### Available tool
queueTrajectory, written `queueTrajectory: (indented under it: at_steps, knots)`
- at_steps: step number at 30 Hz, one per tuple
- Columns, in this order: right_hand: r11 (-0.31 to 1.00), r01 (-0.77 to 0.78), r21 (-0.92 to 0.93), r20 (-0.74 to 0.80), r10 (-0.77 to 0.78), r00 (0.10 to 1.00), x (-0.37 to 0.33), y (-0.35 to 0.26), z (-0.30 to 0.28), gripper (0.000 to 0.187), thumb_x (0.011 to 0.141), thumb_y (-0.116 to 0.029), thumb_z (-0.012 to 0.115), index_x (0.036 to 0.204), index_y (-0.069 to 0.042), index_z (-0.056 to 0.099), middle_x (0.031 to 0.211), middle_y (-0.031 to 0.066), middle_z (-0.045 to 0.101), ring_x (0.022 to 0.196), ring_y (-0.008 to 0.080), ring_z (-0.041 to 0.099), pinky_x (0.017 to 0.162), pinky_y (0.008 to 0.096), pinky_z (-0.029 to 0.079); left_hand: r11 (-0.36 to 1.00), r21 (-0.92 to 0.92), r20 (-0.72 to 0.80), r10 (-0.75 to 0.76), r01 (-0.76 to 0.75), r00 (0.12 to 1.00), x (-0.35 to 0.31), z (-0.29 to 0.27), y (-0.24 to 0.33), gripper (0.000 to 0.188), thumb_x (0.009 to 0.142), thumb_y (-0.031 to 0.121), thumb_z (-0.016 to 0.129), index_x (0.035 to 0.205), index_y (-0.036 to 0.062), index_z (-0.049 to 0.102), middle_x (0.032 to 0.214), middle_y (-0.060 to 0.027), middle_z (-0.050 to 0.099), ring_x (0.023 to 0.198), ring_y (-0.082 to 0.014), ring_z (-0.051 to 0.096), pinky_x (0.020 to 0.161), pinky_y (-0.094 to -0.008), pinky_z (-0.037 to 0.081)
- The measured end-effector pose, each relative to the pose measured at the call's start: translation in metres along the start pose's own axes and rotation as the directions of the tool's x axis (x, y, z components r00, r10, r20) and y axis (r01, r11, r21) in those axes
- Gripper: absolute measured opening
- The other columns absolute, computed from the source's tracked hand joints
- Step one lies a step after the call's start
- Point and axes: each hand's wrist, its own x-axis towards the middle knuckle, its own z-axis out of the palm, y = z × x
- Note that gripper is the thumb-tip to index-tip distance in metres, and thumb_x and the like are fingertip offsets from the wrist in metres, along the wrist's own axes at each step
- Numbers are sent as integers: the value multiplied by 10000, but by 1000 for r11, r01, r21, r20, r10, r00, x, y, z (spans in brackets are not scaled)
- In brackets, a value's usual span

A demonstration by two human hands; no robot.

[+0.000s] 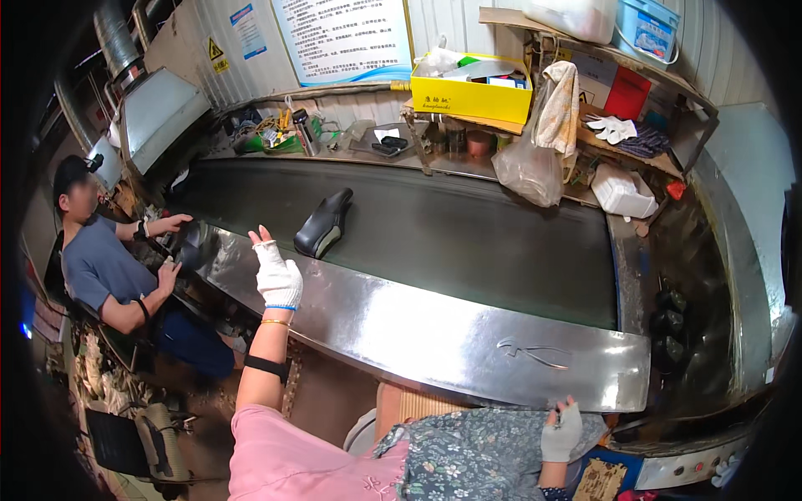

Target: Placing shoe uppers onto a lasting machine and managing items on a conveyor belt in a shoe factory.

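My left hand (278, 277), in a white knitted glove with bare fingertips, is raised over the metal ledge with fingers stretched and nothing in it. Just to its right, a black shoe (317, 234) with a grey lower edge lies on the dark conveyor belt (468, 250). At the ledge's near edge on the right, my right hand (561, 431) wears a similar glove; its fingers are apart and it holds nothing visible. Beyond it, metal pincers (535, 354) lie on the shiny metal ledge (401, 326).
A person in a blue-grey shirt (109, 259) works at the ledge on the left. Behind the belt, a yellow box (472, 98), a plastic bag (530, 171) and a hanging cloth (558, 108) are at the shelf (622, 54). Dark rounded objects (668, 326) sit beyond the belt's right end.
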Motion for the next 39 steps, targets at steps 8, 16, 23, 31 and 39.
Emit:
queueTrajectory:
  at_steps: [8, 16, 23, 31, 39]
  knots:
    - [995, 79, -60, 70, -74, 995, 3, 2, -7, 247, 757, -73, 708, 996, -11, 691, 1204, 200, 653, 1055, 386, 624, 907, 459, 496, 996, 15, 490, -87, 92, 867, 15, 87, -36, 838, 783, 204, 607, 1552, 140, 280, 1614, -232, 185, 1366, -424, 415, 1108, -435, 402]
    - [965, 223, -138, 151, -202, 968, -22, -18, -16, 229, 763, -3, 661, 988, -40, 691, 1149, 195, 662, 1072, 403, 620, 953, 477, 484, 955, 103, 631, -279, 278, 724, 58, 183, -111, 860, 828, 152, 517, 1590, 111, 121, 1634, -216, 123, 1480, -345, 259, 1186, -368, 293]
    - [953, 210, -220, 56, -203, 978, -16, -21, 4, 200, 741, -16, 627, 929, -43, 690, 1073, 188, 673, 997, 413, 631, 875, 499, 503, 927, 373, 784, -297, -31, 545, 108, 194, -25, 493, 900, 342, 564, 1309, 71, 604, 1286, -203, 628, 1208, -389, 595, 951, -464, 510]
    - [957, 168, -235, 100, -148, 984, -8, -29, 0, 193, 766, 13, 650, 942, -53, 696, 1056, 160, 684, 982, 387, 639, 869, 469, 507, 836, -469, 489, 514, -284, 705, 65, 186, 94, 567, 867, 145, 604, 1403, 19, 475, 1373, -181, 544, 1232, -331, 557, 1064, -392, 439]
    - [956, 196, -219, 26, -195, 980, -15, -18, 6, 242, 734, -29, 630, 963, -79, 686, 1042, 152, 680, 991, 392, 633, 867, 495, 511, 996, 55, 895, -17, -72, 446, 72, 156, 53, 1042, 681, 411, 769, 1516, -7, 304, 1359, -273, 558, 1274, -359, 551, 1065, -363, 444]
